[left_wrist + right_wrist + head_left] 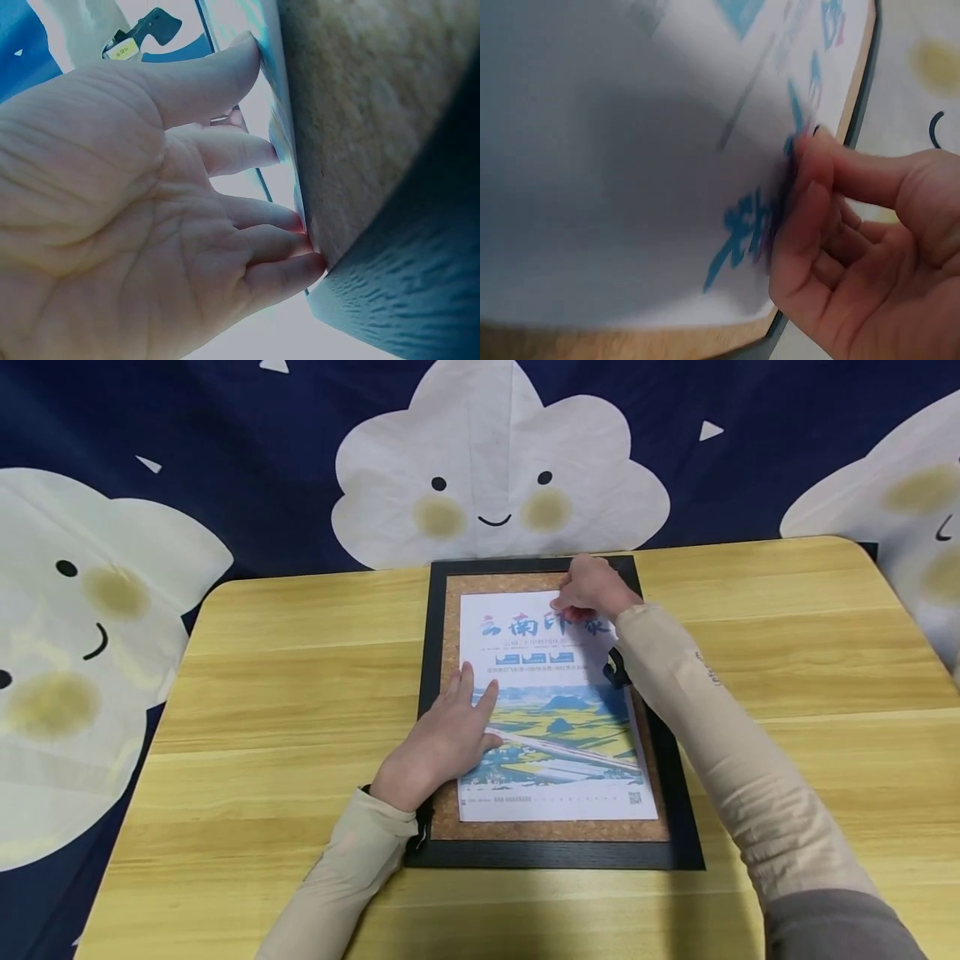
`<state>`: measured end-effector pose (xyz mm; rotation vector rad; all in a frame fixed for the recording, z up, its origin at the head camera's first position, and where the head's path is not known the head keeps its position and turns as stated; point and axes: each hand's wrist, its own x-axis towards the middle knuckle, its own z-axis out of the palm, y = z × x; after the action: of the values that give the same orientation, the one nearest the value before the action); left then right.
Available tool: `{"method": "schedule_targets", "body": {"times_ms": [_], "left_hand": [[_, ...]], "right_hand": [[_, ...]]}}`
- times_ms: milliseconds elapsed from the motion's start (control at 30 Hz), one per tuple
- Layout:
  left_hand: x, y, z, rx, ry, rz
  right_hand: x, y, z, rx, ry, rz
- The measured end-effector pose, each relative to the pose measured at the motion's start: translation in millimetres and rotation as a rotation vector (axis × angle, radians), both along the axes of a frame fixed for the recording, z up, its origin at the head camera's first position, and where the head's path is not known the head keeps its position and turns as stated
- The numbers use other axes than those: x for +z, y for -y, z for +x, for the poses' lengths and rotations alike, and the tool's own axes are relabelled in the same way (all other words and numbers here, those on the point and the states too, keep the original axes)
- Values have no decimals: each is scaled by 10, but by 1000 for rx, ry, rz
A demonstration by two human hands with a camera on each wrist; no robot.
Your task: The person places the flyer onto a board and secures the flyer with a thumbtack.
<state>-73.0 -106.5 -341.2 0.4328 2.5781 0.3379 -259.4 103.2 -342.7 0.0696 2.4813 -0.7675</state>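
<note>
Sleeves: two pale sleeves enter from the bottom of the head view and reach up to the middle of the frame
Left hand (pixel 442 743): released grip, fingers straight, pressed flat on the left edge of the poster
Right hand (pixel 592 587): fingertips (pixel 810 161) bunched and pressing at the poster's upper right; whether they pinch a pin or only the sheet, I cannot tell
Poster (pixel 558 718): printed sheet lying on the cork board (pixel 551 831), centre of the head view; looks thin, light, limp and easy to crease or slide, so best held flat by its margins or taken at a corner
Frame (pixel 555 857): black, looks rigid, flat on the wooden counter (pixel 285 693)
Hidden: the poster's top right corner is covered by the right hand; the right wrist view is blurred; a small black item by the right wrist is unclear
</note>
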Motion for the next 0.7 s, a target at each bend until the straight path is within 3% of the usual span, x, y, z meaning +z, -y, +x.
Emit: {"method": "schedule_targets", "body": {"times_ms": [167, 400, 700], "left_hand": [[2, -2, 3, 2, 3, 3], [12, 8, 12, 14, 5, 16], [-1, -3, 10, 9, -2, 21]], "right_hand": [[-2, -110, 19, 38, 9, -1], [-39, -161, 75, 108, -70, 18], [-70, 10, 123, 185, -181, 234]]}}
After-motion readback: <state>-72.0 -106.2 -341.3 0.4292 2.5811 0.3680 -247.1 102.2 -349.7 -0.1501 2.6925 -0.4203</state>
